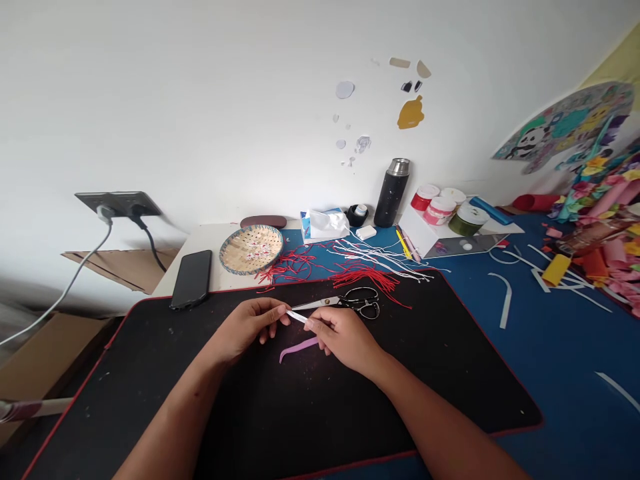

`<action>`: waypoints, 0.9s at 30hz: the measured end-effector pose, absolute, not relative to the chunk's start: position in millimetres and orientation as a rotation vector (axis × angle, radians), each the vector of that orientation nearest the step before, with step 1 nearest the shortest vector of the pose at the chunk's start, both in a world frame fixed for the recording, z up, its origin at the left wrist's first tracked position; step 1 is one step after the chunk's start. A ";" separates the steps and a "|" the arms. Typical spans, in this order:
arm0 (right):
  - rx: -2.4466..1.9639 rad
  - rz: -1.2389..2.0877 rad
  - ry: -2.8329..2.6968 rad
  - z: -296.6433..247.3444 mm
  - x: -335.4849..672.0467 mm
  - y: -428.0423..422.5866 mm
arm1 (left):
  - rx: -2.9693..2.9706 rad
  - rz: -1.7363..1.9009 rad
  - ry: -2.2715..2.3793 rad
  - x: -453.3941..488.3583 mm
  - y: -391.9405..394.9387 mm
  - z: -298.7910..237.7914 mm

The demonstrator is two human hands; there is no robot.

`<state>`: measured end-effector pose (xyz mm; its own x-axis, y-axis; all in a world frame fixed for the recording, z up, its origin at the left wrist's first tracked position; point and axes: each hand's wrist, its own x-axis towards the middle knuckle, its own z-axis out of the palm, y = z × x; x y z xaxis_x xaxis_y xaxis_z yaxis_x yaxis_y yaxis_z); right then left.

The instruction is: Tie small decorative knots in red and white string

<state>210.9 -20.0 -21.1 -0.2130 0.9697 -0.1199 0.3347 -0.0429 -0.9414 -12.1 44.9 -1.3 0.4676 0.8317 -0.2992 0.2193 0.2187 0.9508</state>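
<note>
Between my two hands a short white strip [297,317] is stretched, maybe paper or cord; its exact kind is too small to tell. My left hand [255,325] pinches one end between thumb and forefinger. The other end is pinched by my right hand [345,335]. Just beyond the hands lie scissors [357,302] with black handles, blades pointing left and slightly apart from the strip in view. Below the strip, purple bent-tip tweezers [299,348] rest on the black mat [300,427], partly hidden by my right hand.
Red cords [373,277] and white cords [385,259] lie behind the scissors. Further back are a woven basket [251,249], a tissue box [325,227] and a black thermos [393,193]. A phone [192,279] sits left; jars [469,220] and paper strips [507,300] are right.
</note>
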 end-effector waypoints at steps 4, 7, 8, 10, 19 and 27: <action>-1.396 1.275 -1.597 -21.7 210.7 -20.1 | 1.356 0.533 1.056 -11.4 44.5 -1.1; -1.395 1.266 -1.613 -21.4 210.6 -20.0 | 1.386 0.528 1.035 -11.3 44.2 -1.5; -1.397 1.262 -1.619 -21.1 210.5 -20.0 | 1.387 0.530 1.034 -11.2 44.1 -1.4; -1.403 1.253 -1.629 -20.5 210.3 -20.0 | 1.376 0.538 1.044 -10.8 43.9 -0.8; -1.407 1.259 -1.646 -18.0 210.3 -20.0 | 1.350 0.553 1.042 -12.0 44.0 -1.3; -1.313 1.332 -1.596 -19.7 209.1 -20.4 | 1.380 0.527 1.027 -1.0 37.3 -4.2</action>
